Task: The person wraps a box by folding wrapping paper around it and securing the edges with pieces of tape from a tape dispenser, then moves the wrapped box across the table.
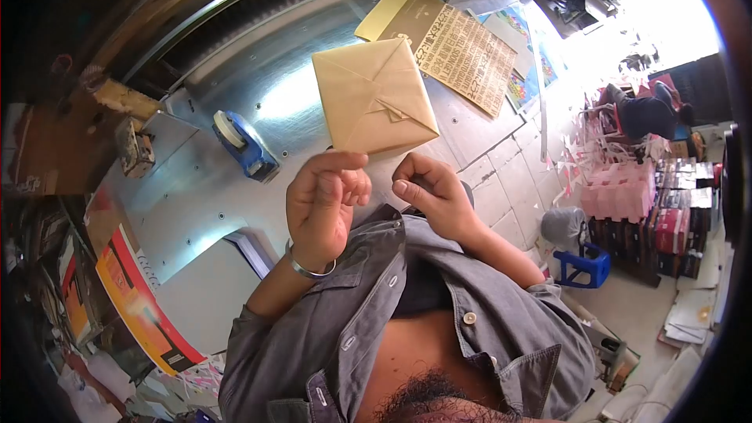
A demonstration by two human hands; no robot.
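A package wrapped in pale yellow paper (364, 94), with folded flaps meeting on its upper face, rests on the metal table (294, 121). Just below its lower left edge is my left hand (325, 200), its fingers curled, with a metal bangle on the wrist. My right hand (431, 192) is near the package's lower right edge, fingers curled inward. Whether either hand holds something small cannot be made out. Left of the package stands a blue tape dispenser (247, 146) with a roll of tape.
Beyond the package lies a brown printed sheet (470, 55). A red and yellow printed sheet (145, 301) is at the left. On the right are a blue stool (581, 266), stacked boxes (674, 223), pink items (619, 188) and a person bending (646, 113).
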